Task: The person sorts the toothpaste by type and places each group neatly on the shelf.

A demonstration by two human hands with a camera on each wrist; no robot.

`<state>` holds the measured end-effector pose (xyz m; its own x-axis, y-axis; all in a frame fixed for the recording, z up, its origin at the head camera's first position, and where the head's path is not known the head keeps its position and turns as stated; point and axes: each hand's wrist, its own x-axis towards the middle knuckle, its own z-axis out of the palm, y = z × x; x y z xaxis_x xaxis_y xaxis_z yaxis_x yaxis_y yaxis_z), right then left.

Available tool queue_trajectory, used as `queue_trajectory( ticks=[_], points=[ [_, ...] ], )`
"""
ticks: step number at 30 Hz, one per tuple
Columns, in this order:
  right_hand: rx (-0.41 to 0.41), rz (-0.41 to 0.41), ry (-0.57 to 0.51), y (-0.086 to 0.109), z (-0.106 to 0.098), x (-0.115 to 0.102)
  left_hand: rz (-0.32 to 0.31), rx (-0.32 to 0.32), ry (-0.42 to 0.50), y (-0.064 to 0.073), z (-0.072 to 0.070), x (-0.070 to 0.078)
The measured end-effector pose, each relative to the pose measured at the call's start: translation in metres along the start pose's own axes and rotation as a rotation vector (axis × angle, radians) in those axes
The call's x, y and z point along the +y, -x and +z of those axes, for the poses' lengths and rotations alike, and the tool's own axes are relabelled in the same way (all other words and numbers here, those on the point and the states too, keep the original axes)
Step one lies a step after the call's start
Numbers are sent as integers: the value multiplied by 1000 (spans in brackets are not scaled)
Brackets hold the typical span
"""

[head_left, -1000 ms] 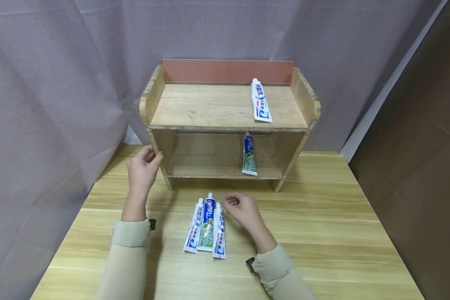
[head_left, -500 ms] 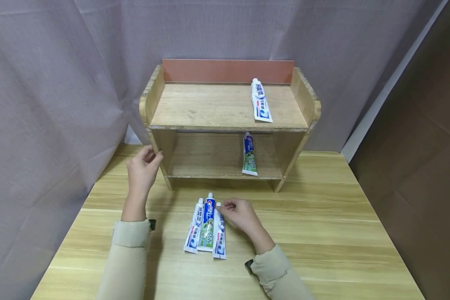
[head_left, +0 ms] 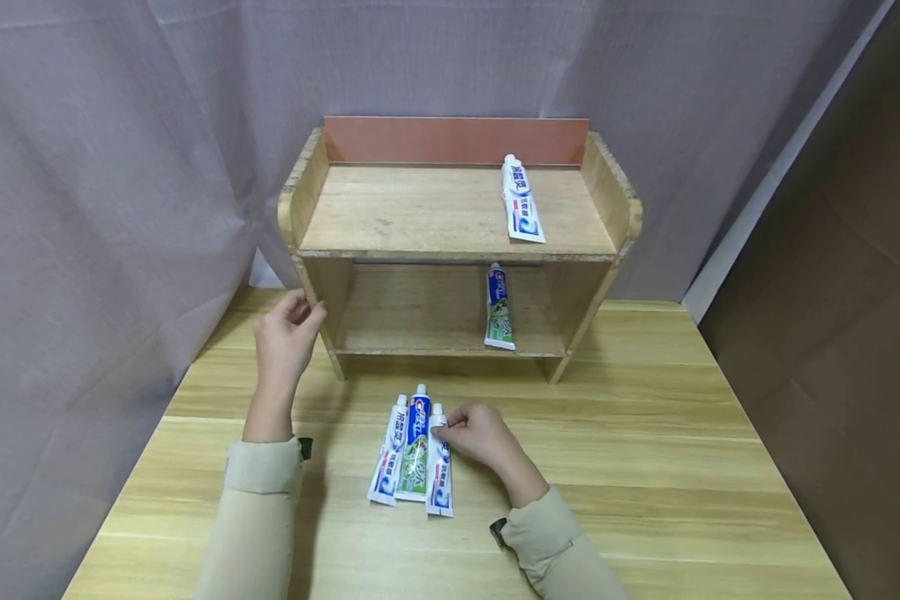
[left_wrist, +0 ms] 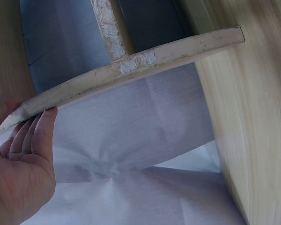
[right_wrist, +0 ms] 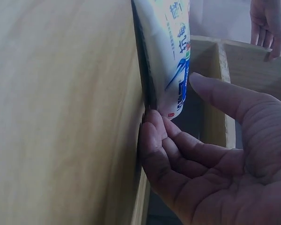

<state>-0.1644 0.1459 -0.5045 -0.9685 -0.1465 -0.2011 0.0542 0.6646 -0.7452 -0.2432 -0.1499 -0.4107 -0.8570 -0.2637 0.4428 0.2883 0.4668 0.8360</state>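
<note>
My left hand point(head_left: 285, 337) grips the left side panel of a wooden two-tier shelf point(head_left: 457, 256), thumb and fingers on either face of its edge point(left_wrist: 79, 89) in the left wrist view. Three toothpaste tubes lie together on the table before the shelf. My right hand point(head_left: 483, 437) pinches the rightmost, a white-and-blue toothpaste tube point(head_left: 439, 479), near its capped end; its cap is hidden in the right wrist view. Beside it lie a blue-green toothpaste tube point(head_left: 414, 454) in the middle and another white toothpaste tube point(head_left: 388, 458) on the left.
On the upper tier, right of middle, lies a white toothpaste tube point(head_left: 522, 204). A blue-green toothpaste tube point(head_left: 498, 308) lies on the lower tier. A grey curtain point(head_left: 450, 58) hangs behind the shelf, and a brown surface point(head_left: 840, 317) borders the wooden table point(head_left: 682, 467) at right.
My right hand has moved left and slightly toward me, from beside the rightmost tube's cap onto that tube. The left hand keeps its grip on the shelf, and the tubes lie essentially where they were.
</note>
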Motion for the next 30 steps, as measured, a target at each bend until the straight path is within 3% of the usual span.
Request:
queue_trajectory(
  ticks=[13,30],
  points=[
    [-100,-10,16,7,-3,-3,-4,3,-2,0,0,0],
    [-46,-62,109,5,5,-3,11,-1,-11,0,0,-1]
  ],
)
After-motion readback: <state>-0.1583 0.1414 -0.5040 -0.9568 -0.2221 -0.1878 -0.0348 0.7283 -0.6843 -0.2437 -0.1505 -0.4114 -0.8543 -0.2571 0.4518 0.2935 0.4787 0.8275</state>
